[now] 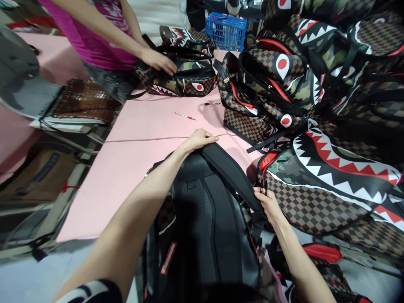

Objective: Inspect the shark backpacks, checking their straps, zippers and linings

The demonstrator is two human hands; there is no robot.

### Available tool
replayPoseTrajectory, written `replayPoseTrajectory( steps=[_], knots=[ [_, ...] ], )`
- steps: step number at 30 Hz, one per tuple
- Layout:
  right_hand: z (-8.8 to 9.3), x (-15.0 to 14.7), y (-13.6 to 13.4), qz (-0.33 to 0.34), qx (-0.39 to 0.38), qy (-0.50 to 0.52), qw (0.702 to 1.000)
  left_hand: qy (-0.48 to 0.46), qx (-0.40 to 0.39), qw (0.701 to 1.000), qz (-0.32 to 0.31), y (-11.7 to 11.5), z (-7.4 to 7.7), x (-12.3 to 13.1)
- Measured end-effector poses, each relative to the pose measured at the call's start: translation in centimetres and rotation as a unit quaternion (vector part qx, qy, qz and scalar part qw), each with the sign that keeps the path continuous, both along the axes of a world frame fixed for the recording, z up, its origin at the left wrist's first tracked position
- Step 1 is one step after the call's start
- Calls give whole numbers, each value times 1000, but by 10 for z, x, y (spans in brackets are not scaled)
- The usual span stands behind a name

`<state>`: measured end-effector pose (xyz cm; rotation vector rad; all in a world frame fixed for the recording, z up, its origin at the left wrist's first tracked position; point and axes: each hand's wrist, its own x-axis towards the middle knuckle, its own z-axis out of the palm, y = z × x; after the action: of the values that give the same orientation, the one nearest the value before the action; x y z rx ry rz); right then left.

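A black backpack (195, 210) stands against the table's near edge, its padded back panel turned up toward me. My left hand (199, 139) is closed at the upper end of its padded shoulder strap (229, 170), thumb lying along the top. Farther down the same strap, my right hand (265, 201) pinches the lower end, where the webbing starts. The strap is stretched between both hands, lifted off the panel. A checkered piece (166, 212) shows on the bag's left side. The fingertips of my left hand are hidden behind the strap.
On the pink table (142, 122) lie a red-and-white pen (185, 116) and a dark pen (211, 104). Checkered shark-mouth backpacks (331, 172) crowd the right side. Across the table, a co-worker's hand (159, 61) rests on another bag (192, 75). Behind is a blue crate (225, 33).
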<state>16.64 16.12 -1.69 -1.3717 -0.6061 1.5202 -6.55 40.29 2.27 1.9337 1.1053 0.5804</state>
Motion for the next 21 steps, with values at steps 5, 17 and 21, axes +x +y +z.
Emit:
replayPoseTrajectory(
  steps=[5, 17, 21],
  knots=[
    [-5, 0, -2, -24, -14, -2, 1000, 11, 3, 1000, 9, -2, 1, 0],
    [1, -3, 22, 33, 74, -84, 993, 5, 30, 999, -9, -6, -6, -2],
    [2, -6, 26, 21, 62, -62, 996, 54, 167, 984, 22, -20, -2, -6]
  ],
)
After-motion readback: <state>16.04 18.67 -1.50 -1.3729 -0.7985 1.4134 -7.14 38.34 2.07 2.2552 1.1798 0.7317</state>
